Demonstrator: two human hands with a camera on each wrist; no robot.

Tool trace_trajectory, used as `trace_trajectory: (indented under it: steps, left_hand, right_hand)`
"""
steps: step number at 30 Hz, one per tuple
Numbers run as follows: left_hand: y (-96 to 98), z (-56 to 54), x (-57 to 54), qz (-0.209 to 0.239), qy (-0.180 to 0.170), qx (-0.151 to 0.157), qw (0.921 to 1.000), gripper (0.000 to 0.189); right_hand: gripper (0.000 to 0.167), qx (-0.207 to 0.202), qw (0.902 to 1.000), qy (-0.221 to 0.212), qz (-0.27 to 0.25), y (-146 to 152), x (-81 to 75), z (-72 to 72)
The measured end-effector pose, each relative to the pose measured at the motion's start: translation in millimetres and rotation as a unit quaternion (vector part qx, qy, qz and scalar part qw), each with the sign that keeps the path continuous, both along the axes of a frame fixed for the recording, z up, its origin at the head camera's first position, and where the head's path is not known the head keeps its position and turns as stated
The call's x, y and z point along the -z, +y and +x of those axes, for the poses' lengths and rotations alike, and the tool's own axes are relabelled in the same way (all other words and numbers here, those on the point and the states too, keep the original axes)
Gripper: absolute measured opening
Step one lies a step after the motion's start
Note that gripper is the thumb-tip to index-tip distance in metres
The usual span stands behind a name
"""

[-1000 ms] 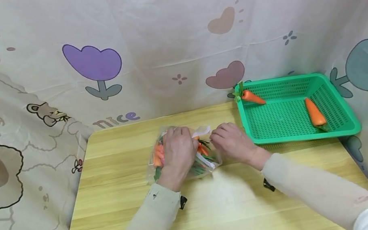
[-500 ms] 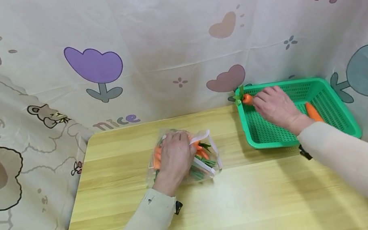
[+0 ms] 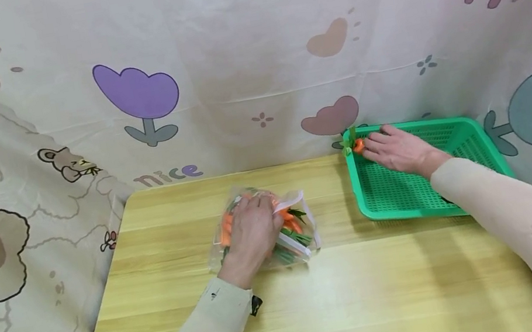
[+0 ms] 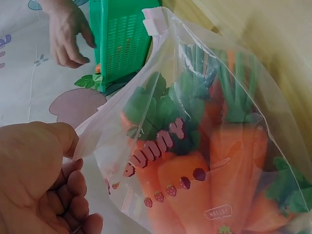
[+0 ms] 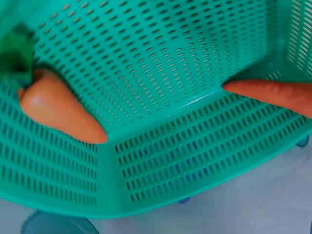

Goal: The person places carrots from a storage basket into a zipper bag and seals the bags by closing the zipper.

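Observation:
My left hand (image 3: 255, 224) lies over a clear zip bag (image 3: 286, 251) packed with carrots with green tops. In the left wrist view, thumb and fingers pinch the bag's edge (image 4: 90, 139), and its slider (image 4: 155, 22) shows at the top. My right hand (image 3: 399, 151) reaches over the green basket (image 3: 386, 213), fingers extended and loose beside a carrot (image 3: 359, 145) whose leaves hang over the rim. Most of that carrot is hidden by the hand. The right wrist view shows no fingers, only two carrots, one leafy (image 5: 63, 107) and one cut off by the frame (image 5: 273, 92).
The basket stands at the back right of the wooden table (image 3: 175, 318), close to the printed curtain (image 3: 227, 66) behind. My right forearm hides the basket's right part in the head view.
My right hand has gone from the bag's opening to the basket, over the carrot at its left corner. My left hand stays at the bag.

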State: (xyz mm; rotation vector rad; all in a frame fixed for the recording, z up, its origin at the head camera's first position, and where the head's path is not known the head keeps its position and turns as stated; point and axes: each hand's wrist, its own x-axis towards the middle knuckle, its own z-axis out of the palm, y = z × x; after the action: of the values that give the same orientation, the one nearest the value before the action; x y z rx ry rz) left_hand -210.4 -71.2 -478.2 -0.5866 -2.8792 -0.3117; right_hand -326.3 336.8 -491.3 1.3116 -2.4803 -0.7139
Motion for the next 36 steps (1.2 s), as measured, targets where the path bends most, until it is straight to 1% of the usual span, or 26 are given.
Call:
trace_trajectory:
  steps: [3,6,10,14,20,24,28,30,33,36]
  left_hand:
    - [-0.6,-0.2,0.7,0.002,-0.005,-0.002,1.0000,0.017]
    - [-1.4,-0.4,0.7,0.004,-0.023,-0.013,0.9997,0.018]
    - [-0.6,-1.5,0.6,0.006,-0.042,-0.021,0.9989,0.017]
    - [-1.2,-3.1,1.9,0.010,-0.045,-0.019,0.9987,0.016]
    - [-2.8,-5.0,4.0,0.013,-0.051,-0.021,0.9984,0.018]
    - [-3.5,-5.7,4.3,0.008,-0.060,-0.021,0.9979,0.016]
    - [-3.3,-6.2,5.0,0.006,-0.062,-0.022,0.9978,0.013]
    - [-3.2,-6.5,5.5,0.006,-0.063,-0.024,0.9977,0.012]
    - [-3.5,-6.8,5.7,0.012,-0.066,-0.027,0.9974,0.012]
    - [-3.8,-7.0,5.4,0.017,-0.071,-0.029,0.9969,0.012]
  right_hand:
    - [0.051,-0.007,0.9981,-0.006,0.061,-2,4.7,-3.6]
    - [0.053,-0.004,0.9947,-0.007,0.102,-3,8.7,-7.3]
    - [0.050,0.005,0.9929,-0.008,0.119,-3,13.3,-10.0]
    - [0.051,0.012,0.9917,-0.018,0.127,-4,16.7,-13.5]
    - [0.057,0.041,0.9911,-0.026,0.124,-4,20.6,-17.9]
    - [0.059,0.055,0.9936,-0.013,0.098,2,24.6,-19.6]
    - [0.055,0.066,0.9964,-0.002,0.052,8,29.7,-22.2]
    - [0.050,0.074,0.9965,-0.002,0.038,10,30.6,-23.3]
    - [0.042,0.080,0.9964,-0.002,0.028,12,29.5,-24.8]
    - [0.043,0.087,0.9958,0.002,0.027,13,27.2,-26.1]
